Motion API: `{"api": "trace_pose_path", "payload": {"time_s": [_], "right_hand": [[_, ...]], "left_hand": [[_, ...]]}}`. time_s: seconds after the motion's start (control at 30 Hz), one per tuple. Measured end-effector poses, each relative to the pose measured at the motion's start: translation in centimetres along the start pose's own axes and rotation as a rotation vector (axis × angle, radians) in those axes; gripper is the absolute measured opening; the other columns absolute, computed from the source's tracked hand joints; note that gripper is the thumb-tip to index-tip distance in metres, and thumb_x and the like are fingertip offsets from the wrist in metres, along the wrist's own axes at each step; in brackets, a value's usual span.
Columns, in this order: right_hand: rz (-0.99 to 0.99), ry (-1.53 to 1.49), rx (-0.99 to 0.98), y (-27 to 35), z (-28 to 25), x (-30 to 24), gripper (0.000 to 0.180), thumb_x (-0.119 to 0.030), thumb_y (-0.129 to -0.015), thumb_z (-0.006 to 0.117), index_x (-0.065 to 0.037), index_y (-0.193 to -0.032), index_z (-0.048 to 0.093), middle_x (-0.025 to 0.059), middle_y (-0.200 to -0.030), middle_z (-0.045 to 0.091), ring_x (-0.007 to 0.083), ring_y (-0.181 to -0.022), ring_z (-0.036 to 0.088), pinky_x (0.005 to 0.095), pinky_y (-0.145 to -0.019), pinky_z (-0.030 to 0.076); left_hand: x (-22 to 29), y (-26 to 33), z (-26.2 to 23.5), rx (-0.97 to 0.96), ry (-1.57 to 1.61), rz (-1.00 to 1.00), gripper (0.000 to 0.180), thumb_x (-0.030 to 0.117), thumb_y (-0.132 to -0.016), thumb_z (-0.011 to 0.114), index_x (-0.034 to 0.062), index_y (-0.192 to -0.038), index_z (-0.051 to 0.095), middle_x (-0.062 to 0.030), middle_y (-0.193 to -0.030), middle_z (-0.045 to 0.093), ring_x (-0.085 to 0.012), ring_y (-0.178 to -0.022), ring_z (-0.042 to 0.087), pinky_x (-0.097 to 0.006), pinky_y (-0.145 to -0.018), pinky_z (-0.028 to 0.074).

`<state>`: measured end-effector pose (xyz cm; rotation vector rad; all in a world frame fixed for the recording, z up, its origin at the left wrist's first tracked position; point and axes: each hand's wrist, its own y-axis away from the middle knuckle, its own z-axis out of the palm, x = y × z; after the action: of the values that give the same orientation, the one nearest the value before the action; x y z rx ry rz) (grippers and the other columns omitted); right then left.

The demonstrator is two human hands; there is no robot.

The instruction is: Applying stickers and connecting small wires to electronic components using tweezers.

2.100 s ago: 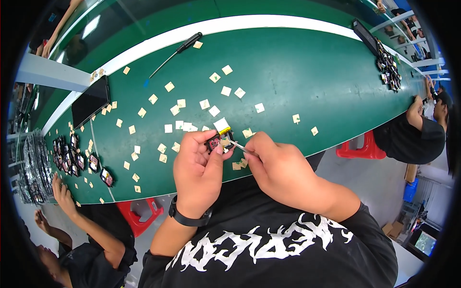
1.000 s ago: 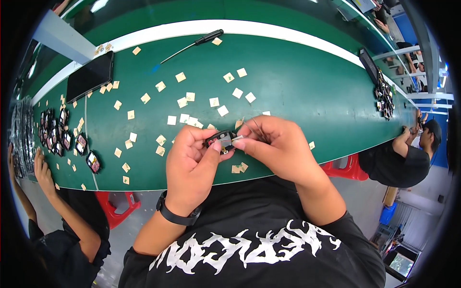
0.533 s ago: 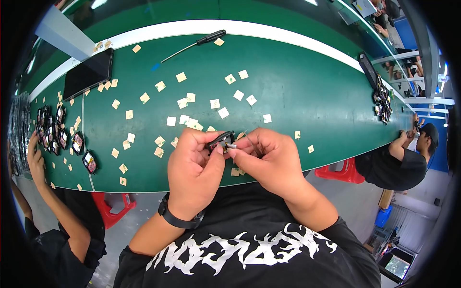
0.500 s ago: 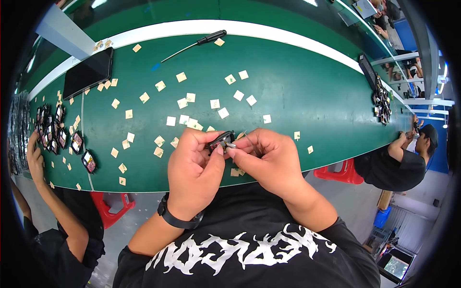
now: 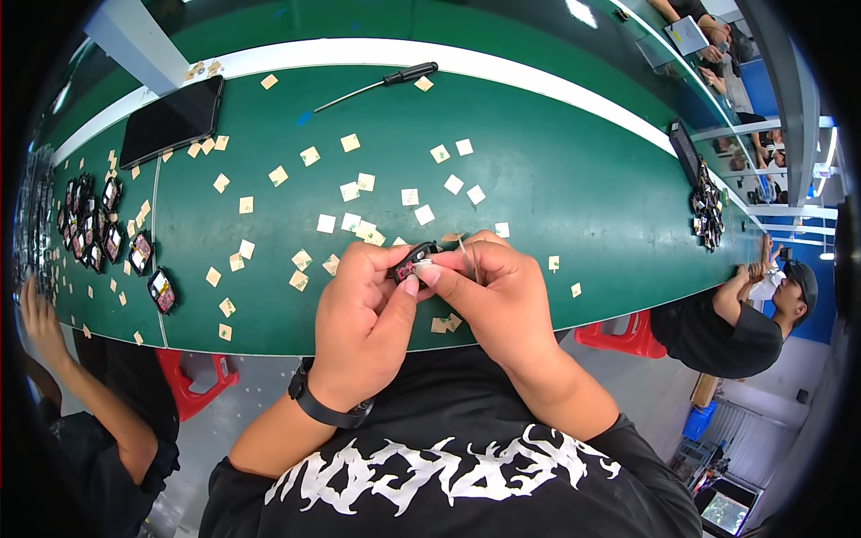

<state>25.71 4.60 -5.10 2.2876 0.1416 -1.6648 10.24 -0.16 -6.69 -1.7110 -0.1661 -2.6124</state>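
Close to the table's near edge, my left hand is closed around a small black device housing with a reddish circuit board in it. My right hand pinches a small silver-white part between thumb and forefinger, right against the board. A thin metal tool, like tweezers, sticks out between the right hand's fingers; most of it is hidden. Several pale square stickers lie just beyond my hands, and a few lie below them.
Black device housings cluster at left, near a co-worker's hand. A screwdriver and a dark tablet-like panel lie at the back of the green table. More black parts are far right, near another seated person.
The silver-white part now lies flatter against the board under my right fingertips. The metal tool stands more upright. The co-worker's hand at left has moved away from the housings, toward the near edge.
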Motion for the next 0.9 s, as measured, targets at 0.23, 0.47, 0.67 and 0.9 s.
{"api": "trace_pose_path", "payload": {"time_s": [0.23, 0.47, 0.67, 0.9], "right_hand": [[0.253, -0.434, -0.019, -1.1, 0.2, -2.1, 0.026, -0.001, -0.087, 0.079, -0.002, -0.081, 0.054, -0.0026, -0.071, 0.052, 0.0064, -0.068, 0.06, 0.02, -0.054, 0.045], [0.227, -0.353, -0.102, -1.5, -0.3, -1.3, 0.026, -0.005, -0.085, 0.082, -0.005, -0.088, 0.056, -0.0054, -0.071, 0.048, 0.0012, -0.065, 0.049, 0.0188, -0.055, 0.042], [0.241, -0.435, -0.121, -0.6, -1.2, -3.3, 0.012, -0.013, -0.099, 0.068, -0.002, -0.1, 0.063, -0.0041, -0.076, 0.055, 0.002, -0.071, 0.047, 0.0206, -0.063, 0.04], [0.06, -0.022, 0.062, 1.7, -4.9, -2.4, 0.037, -0.028, -0.105, 0.061, -0.002, -0.08, 0.064, -0.0031, -0.065, 0.052, 0.0052, -0.062, 0.045, 0.0248, -0.057, 0.038]], "left_hand": [[-0.8, 0.7, -1.2, -0.059, 0.072, 0.046, 0.024, -0.004, -0.103, 0.052, 0.001, -0.125, 0.045, -0.0155, -0.126, 0.06, -0.0237, -0.12, 0.063, -0.044, -0.101, 0.057], [-0.2, 0.6, -1.2, -0.07, 0.099, 0.021, 0.024, -0.004, -0.102, 0.052, 0.0019, -0.124, 0.045, -0.0158, -0.125, 0.061, -0.0227, -0.118, 0.063, -0.044, -0.101, 0.057], [0.2, 0.6, -1.4, -0.027, 0.111, -0.035, 0.026, -0.008, -0.1, 0.05, 0.0003, -0.125, 0.044, -0.0203, -0.126, 0.061, -0.0278, -0.12, 0.064, -0.045, -0.101, 0.057], [0.2, 0.4, -1.4, -0.151, 0.117, 0.033, 0.03, -0.012, -0.098, 0.046, -0.0001, -0.126, 0.042, -0.0306, -0.131, 0.059, -0.0399, -0.122, 0.064, -0.047, -0.102, 0.056]]}}
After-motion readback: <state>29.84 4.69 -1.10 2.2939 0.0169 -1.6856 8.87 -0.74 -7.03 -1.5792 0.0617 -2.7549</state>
